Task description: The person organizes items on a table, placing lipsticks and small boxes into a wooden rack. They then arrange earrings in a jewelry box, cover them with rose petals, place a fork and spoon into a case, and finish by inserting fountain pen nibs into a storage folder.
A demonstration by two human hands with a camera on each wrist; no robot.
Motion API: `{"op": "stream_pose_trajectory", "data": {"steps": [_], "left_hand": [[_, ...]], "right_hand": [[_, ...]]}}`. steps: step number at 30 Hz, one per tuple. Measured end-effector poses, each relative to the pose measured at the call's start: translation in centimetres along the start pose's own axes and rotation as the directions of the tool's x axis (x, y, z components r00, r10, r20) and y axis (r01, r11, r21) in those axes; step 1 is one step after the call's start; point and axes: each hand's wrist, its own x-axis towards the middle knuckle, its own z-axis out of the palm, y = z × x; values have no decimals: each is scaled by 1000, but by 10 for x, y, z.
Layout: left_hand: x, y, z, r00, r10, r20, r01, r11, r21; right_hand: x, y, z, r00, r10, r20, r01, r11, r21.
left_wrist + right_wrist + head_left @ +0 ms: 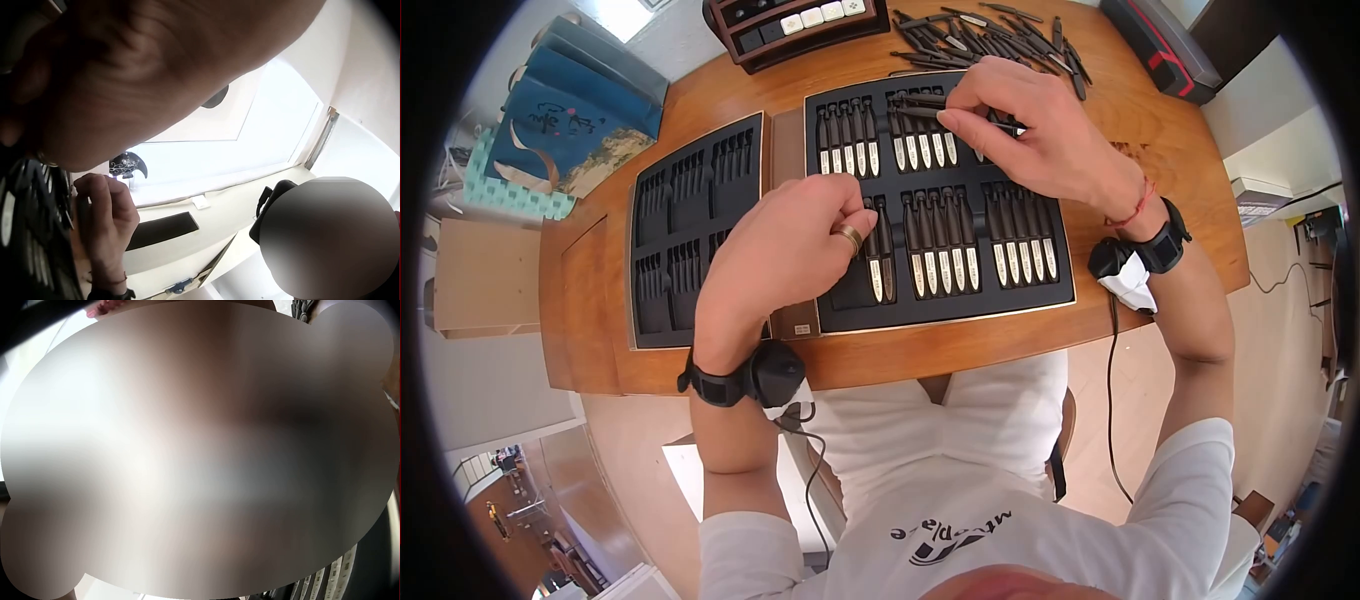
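The right hand (pixel 1040 130) pinches a dark pen (pixel 960 115) lying nine-to-three over the black tray (pixel 945 310) at twelve o'clock. The left hand (pixel 785 250), fingers curled, rests on the tray's lower-left compartment. The right wrist view is blurred; only the head view shows the pen.

Head view is looking bright and evenly lit, daylight coming in from up top, w/ a blown-out white patch near the upper left edge. Fisheye is bending everything hard, desk (pixel 1190 200) curving at the sides, and a black ring is eating the corners. Shadows under the hands are staying soft, centre is sharp enough to read the tray (pixel 1040 295) slots. Left wrist cam is pointing up into a glaring window (pixel 275 125), so the hand up close is going dark and mushy. Right wrist view is basically one big blur, only a sliver at the bottom right is showing detail.
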Motion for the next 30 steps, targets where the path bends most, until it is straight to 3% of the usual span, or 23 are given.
{"op": "stream_pose_trajectory", "data": {"steps": [9,18,24,28,30], "left_hand": [[-3,-3,3,985,172,-23,-164,968,190],[-13,10,-2,985,137,105,-154,973,173],[-17,1,4,969,235,74,-245,950,196],[-15,4,1,970,226,95,-239,957,167],[-14,12,2,973,228,30,-230,964,131]], "right_hand": [[0,2,0,1000,-7,-11,7,1000,-14],[0,0,-1,997,79,12,-79,997,5],[0,1,1,996,89,22,-90,996,21],[1,3,0,998,60,6,-60,998,6],[1,2,-1,999,49,-1,-49,999,7]]}}
